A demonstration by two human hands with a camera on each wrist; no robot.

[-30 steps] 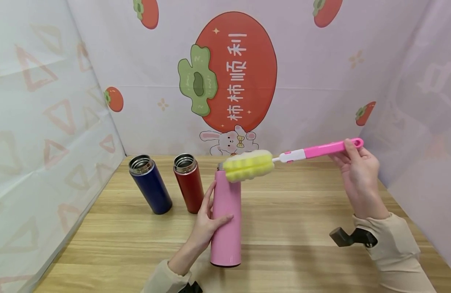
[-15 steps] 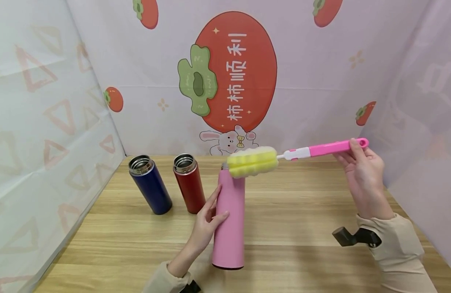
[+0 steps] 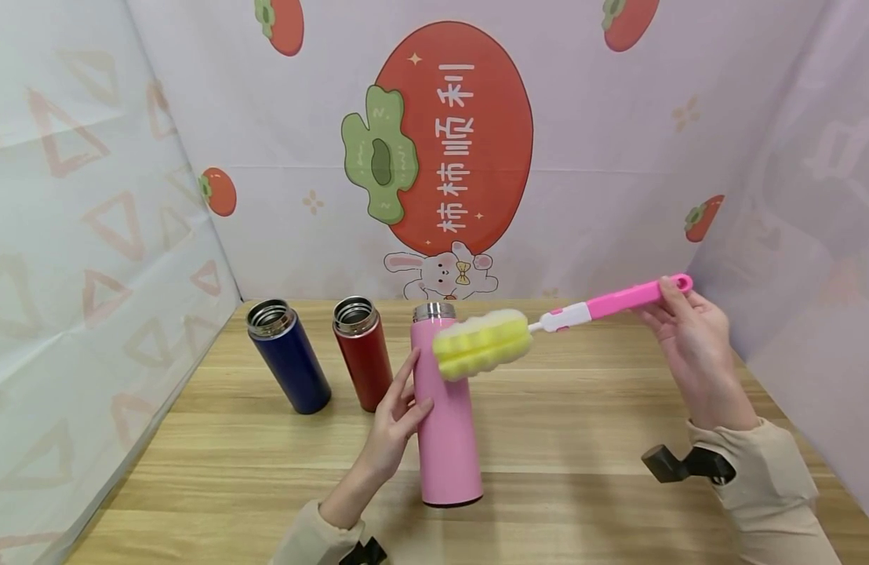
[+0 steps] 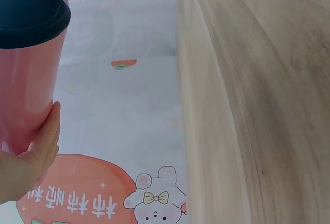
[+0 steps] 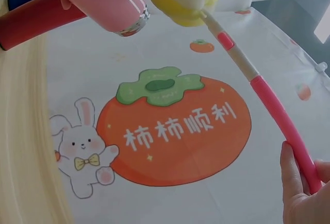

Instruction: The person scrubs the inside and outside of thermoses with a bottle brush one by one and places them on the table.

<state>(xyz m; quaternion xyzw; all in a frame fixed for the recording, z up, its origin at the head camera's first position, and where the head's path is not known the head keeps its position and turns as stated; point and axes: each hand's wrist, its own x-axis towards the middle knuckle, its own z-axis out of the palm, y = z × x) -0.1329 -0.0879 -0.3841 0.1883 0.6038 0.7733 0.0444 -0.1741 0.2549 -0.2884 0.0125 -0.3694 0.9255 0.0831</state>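
Note:
My left hand (image 3: 390, 435) grips a pink thermos bottle (image 3: 449, 447) around its side, thumb toward me. The bottle leans a little, its bare steel neck (image 3: 434, 311) toward the back wall. In the left wrist view its black base (image 4: 32, 17) shows apart from the wooden table. My right hand (image 3: 699, 353) pinches the end of a bottle brush's pink handle (image 3: 621, 300). The brush's yellow and white sponge head (image 3: 484, 343) lies across the upper side of the bottle in the head view. Whether it touches the bottle I cannot tell.
A dark blue bottle (image 3: 293, 365) and a red bottle (image 3: 367, 365) stand uncapped to the left on the wooden table (image 3: 561, 439). A printed cloth backdrop (image 3: 583, 157) rises behind, with cloth walls at both sides.
The sponge head has dropped from in front of the bottle's mouth to its upper side, baring the steel neck. The bottle's base has swung right, and my right hand has shifted slightly left and down.

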